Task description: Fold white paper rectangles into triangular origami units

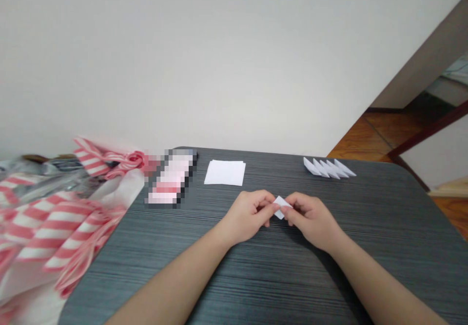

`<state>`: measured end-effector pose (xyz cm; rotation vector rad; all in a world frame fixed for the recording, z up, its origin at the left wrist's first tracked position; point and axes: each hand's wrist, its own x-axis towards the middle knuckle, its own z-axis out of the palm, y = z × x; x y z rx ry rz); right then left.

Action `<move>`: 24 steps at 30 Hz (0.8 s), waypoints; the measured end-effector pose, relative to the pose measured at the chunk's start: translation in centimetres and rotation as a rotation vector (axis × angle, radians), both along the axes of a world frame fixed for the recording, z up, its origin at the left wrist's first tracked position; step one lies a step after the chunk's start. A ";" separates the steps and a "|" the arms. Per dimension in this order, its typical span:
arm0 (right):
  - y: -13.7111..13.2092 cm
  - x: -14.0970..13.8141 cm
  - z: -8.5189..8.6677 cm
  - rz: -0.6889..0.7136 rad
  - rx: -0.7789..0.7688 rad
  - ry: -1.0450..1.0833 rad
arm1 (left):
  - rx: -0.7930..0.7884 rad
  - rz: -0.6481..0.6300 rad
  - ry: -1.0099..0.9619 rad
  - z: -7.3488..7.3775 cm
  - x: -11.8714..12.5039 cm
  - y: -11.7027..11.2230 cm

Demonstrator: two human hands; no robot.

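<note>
Dark grey wood-grain table [365, 247] against plain white wall. Pinched near table centre, between fingertips of left hand [250, 216] and right hand [311, 219]: small folded white paper piece [281, 206]. Beyond, stack of white paper sheets [224, 172]; far right, row of folded paper pieces [328, 168]; left, red-striped plastic bags [54, 222].

**Paper and Shine**

The counter [365, 247] looks matt, with fine lines like wood. The little folded piece [281, 203], the flat sheets [224, 172] and the row of folded bits [328, 168] are smooth paper. The striped bags [54, 227] look shiny.
</note>
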<state>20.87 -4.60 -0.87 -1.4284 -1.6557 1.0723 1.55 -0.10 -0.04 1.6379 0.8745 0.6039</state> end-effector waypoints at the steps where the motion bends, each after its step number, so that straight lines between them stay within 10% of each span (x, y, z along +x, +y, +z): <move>1: 0.0 0.0 0.1 0.000 -0.002 -0.007 | -0.004 -0.001 -0.003 0.0 0.0 0.0; 24: -0.1 -0.2 0.5 0.053 0.037 -0.016 | -0.010 -0.031 0.023 0.2 0.0 0.0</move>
